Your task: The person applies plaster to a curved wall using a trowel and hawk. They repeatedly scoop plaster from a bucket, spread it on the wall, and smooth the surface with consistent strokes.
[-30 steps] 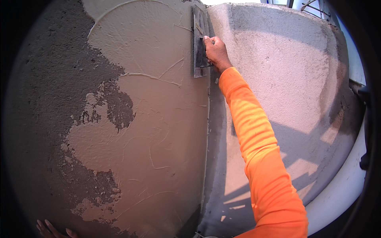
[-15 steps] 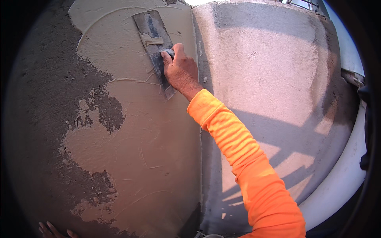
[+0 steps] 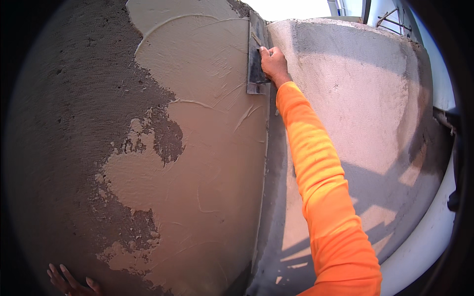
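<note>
The trowel stands nearly upright at the upper right edge of the smooth coat, the person's right hand closed on it. The coat covers much of the wall's right part but is ridged in places, so smoothing looks unfinished; leftward, the rough wall lies bare along a ragged border. The left hand, lower left, has spread fingers and no visible object; whether it touches the wall cannot be told
</note>
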{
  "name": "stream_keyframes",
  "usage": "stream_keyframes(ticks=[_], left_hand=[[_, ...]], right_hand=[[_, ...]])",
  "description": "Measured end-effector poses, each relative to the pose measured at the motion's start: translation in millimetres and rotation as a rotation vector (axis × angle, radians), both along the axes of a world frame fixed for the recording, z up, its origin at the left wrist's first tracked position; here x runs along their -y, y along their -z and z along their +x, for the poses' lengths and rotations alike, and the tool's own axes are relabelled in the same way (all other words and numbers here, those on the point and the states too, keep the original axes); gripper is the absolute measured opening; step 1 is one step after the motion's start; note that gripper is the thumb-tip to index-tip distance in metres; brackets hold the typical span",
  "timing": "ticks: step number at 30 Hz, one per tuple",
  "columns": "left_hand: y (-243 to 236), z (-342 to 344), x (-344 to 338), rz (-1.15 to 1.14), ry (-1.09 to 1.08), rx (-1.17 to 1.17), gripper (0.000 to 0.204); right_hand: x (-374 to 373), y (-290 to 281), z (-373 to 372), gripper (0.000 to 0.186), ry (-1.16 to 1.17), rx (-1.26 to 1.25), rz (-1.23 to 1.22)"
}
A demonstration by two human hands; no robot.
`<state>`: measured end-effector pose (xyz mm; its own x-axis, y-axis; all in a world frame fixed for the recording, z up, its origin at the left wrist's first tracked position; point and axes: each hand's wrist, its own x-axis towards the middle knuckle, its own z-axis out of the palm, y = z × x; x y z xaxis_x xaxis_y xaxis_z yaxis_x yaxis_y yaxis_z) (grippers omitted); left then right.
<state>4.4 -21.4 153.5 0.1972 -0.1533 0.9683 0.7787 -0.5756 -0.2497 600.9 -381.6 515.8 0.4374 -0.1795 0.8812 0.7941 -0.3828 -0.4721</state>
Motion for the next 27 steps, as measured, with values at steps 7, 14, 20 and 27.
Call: stream_keyframes(ticks=[7, 14, 20, 27], left_hand=[[-0.3, -0.3, 3.7, -0.004, -0.030, -0.004, 0.058], [-2.3, -0.7, 4.1, 0.018, -0.001, -0.010, 0.060], [2.2, 0.9, 2.7, -0.002, -0.039, 0.006, 0.062], [4.9, -7.9, -9.9, -0.014, -0.053, -0.031, 0.063]], right_hand=[[-48.3, 4.4, -108.7, 0.041, -0.179, 0.238, -0.179], [-70.7, 137.3, -203.8, 0.031, -0.324, 0.411, -0.372], [-2.9, 186.1, -112.9, 0.038, -0.169, 0.231, -0.057], [15.5, 213.8, 4.9, 0.042, -0.255, -0.195, 0.200]])
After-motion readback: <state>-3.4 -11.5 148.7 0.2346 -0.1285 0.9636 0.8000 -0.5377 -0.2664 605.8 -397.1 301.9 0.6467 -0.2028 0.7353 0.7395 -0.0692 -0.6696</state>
